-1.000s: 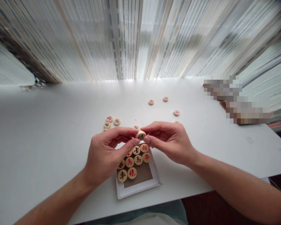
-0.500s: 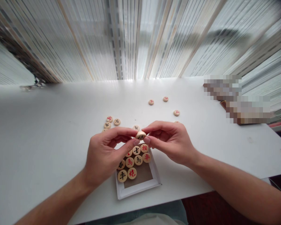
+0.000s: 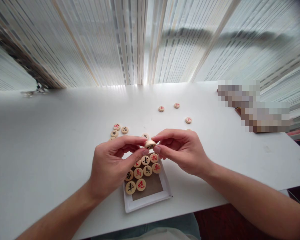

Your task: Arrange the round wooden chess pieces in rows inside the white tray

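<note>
Between the fingertips of my left hand point(image 3: 115, 160) and my right hand point(image 3: 182, 150) is a round wooden Chinese chess piece point(image 3: 150, 144), tilted, with a black character on its face. Both hands pinch it, one from each side, above the far edge of a shallow white box point(image 3: 152, 202). Rows of pieces lie face up in the box, among them a black-marked piece point(image 3: 130, 187) and a red-marked piece point(image 3: 141, 184) in the nearest row. My left hand hides the box's far left part. Just beyond the held piece lies another black-marked piece point(image 3: 145, 136).
Loose pieces lie farther out on the white table point(image 3: 52, 143): a small group point(image 3: 117, 127) at left and several red-marked ones point(image 3: 188, 120) at right. Blurred-out flat items point(image 3: 262, 120) rest at the far right. Striped curtains point(image 3: 130, 43) hang along the back edge.
Both hands hold almost the same place, still pinching the chess piece. The curtain's folds look shifted. The box and loose pieces stay where they were.
</note>
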A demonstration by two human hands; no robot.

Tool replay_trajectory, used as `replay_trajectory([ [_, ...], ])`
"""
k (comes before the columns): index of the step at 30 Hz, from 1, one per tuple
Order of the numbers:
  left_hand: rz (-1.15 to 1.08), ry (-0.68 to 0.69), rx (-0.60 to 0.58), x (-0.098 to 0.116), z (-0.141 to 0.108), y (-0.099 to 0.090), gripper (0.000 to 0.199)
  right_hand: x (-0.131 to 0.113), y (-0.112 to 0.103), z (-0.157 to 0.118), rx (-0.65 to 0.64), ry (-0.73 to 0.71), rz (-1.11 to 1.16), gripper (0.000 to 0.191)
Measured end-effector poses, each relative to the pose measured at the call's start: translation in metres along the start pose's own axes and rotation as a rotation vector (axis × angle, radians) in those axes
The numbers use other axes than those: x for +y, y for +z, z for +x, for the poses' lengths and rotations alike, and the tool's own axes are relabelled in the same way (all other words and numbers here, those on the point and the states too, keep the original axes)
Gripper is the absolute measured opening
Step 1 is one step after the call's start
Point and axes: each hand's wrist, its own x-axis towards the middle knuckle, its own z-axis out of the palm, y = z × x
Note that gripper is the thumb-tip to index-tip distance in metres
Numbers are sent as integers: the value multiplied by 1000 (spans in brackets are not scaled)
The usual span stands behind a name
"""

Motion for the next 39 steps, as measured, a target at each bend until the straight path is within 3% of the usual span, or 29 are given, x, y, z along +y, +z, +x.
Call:
replay_trajectory([
  [7,5,10,-1,1,0,0,24,-2,1,1,3,36,22,29],
  [15,-25,-43,8,3,1,1,24,-6,0,4,-23,193,130,21],
  [24,-71,-117,-28,6,2,1,23,-5,-1,5,-7,375,220,33],
  [39,-86,-156,-123,4,3,1,25,-5,-2,6,-1,273,204,22],
])
